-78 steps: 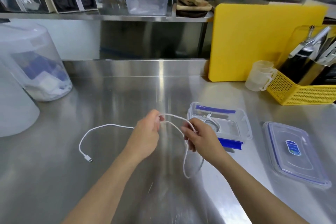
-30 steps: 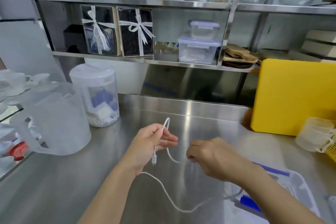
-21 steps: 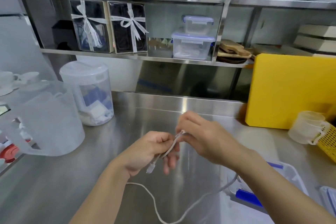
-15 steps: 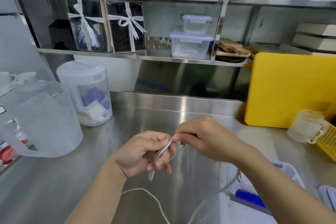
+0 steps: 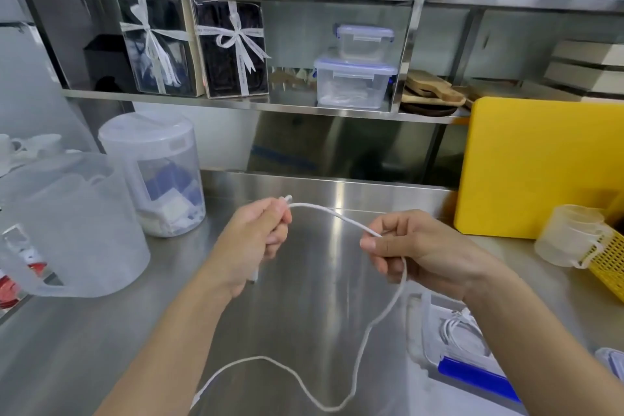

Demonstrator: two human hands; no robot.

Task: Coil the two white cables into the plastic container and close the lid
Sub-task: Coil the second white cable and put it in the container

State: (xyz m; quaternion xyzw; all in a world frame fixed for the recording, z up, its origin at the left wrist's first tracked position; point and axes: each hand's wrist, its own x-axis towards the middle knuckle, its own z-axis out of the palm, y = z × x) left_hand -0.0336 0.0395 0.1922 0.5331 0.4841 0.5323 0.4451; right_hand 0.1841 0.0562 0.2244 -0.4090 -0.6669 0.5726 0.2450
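Observation:
I hold a white cable (image 5: pixel 332 214) above the steel counter with both hands. My left hand (image 5: pixel 256 240) is closed around a folded end of it, a plug tip poking out below the fist. My right hand (image 5: pixel 418 250) pinches the same cable further along, and the rest hangs down in a loose loop (image 5: pixel 354 378) over the counter. The clear plastic container (image 5: pixel 435 344) with a blue clasp sits at the lower right, partly behind my right forearm, and a coiled white cable (image 5: pixel 456 331) lies inside it. A corner of its lid (image 5: pixel 613 361) shows at the right edge.
Two big translucent jugs (image 5: pixel 67 223) (image 5: pixel 158 172) stand at the left. A yellow cutting board (image 5: pixel 540 165) leans at the back right, with a small clear cup (image 5: pixel 570 236) and a yellow basket (image 5: pixel 607 267) beside it. Shelves with boxes and containers rise behind the steel counter (image 5: pixel 101 348).
My hands, close together half a second ago, have drawn apart, stretching a length of cable between them. The view tilted up from the counter since the earliest frame.

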